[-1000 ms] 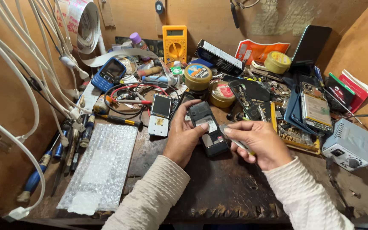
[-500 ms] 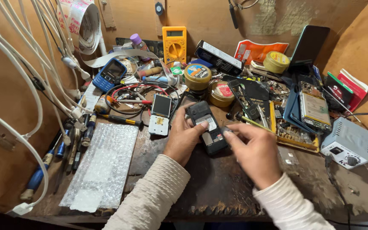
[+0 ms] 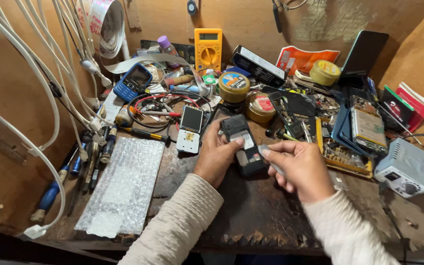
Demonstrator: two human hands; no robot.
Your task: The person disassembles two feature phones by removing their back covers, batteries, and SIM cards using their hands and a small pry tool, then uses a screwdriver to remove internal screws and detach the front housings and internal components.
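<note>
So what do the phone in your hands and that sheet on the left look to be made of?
The phone, held in the left hand, looks like matt black plastic, with its back open. The sheet looks like clear bubble wrap: rows of glossy little blisters. The bench beneath is probably dark, worn wood.

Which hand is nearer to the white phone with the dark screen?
Left. The left hand lies just right of the white phone with the dark screen; the right hand is farther right.
</note>
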